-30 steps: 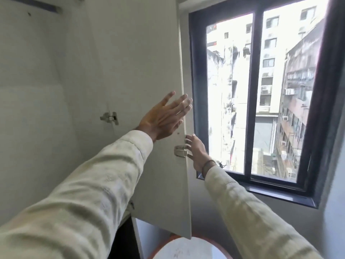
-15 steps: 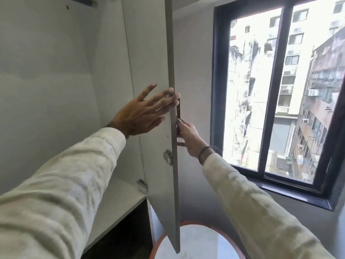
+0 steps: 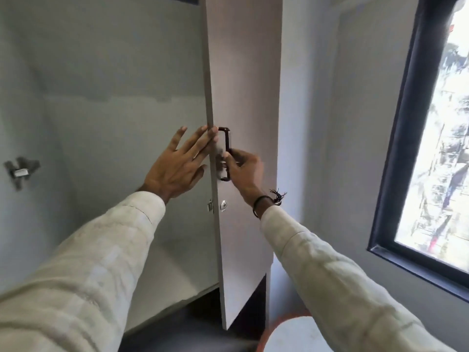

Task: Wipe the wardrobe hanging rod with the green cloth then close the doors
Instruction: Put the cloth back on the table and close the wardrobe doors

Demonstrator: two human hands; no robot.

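The tall white wooden wardrobe door (image 3: 243, 102) is seen half open, with its thin edge turned toward the camera. The small black metal door handle (image 3: 226, 151) on its outer face is gripped by the right hand (image 3: 242, 168), and the fingers are curled tight around the lower part of the bar. The left hand (image 3: 177, 166) is held flat and spread, with nothing in its grip, and its fingertips (image 3: 212, 132) are laid against the door's edge just beside the handle. A small round silver lock (image 3: 223, 205) is seen on the door below the handle. A thin black wrist band (image 3: 262, 202) is worn on the right wrist. Inside the wardrobe, a white shelf (image 3: 162, 270) is seen low down, and a silver metal hinge (image 3: 21, 171) is fixed to the left wall. A dark-framed window (image 3: 396, 153) is seen at the right. The green cloth cannot be seen, and only a dark bit that may be the rod is seen at the top.
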